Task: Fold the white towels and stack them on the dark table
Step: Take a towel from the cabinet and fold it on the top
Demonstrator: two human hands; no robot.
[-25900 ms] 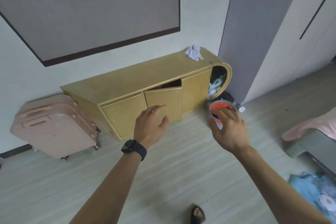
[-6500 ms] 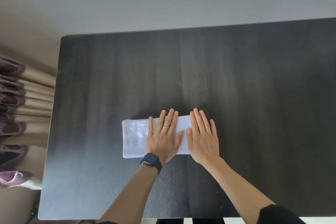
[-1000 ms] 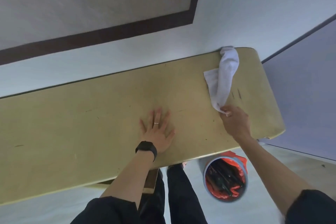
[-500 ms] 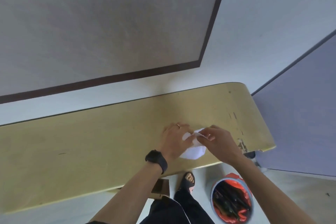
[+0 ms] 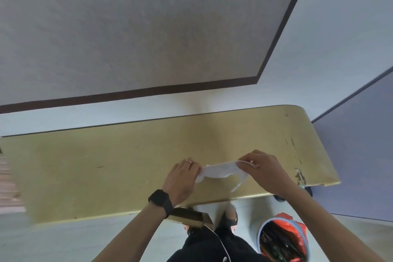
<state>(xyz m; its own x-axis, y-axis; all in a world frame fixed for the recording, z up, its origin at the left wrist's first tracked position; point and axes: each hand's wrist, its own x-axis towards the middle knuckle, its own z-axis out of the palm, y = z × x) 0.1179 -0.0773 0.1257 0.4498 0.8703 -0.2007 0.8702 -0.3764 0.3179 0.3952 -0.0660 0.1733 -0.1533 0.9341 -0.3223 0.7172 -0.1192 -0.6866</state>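
Head view: yellow cabinet (image 5: 106,166) against the wall.
Bin (image 5: 259,238): on the floor by its right end; orange liner, dark blurred contents.
Hands: left hand (image 5: 182,178) and right hand (image 5: 261,168) each pinch one end of the towel (image 5: 221,171).
Towel: white, stretched between them over the cabinet.
Progress: unfolded; folding and stacking on the dark table, out of view, seem left.

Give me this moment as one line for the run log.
white towel: stretched between both grips | left grip: pinches left end | right grip: pinches right end | place: over yellow cabinet top
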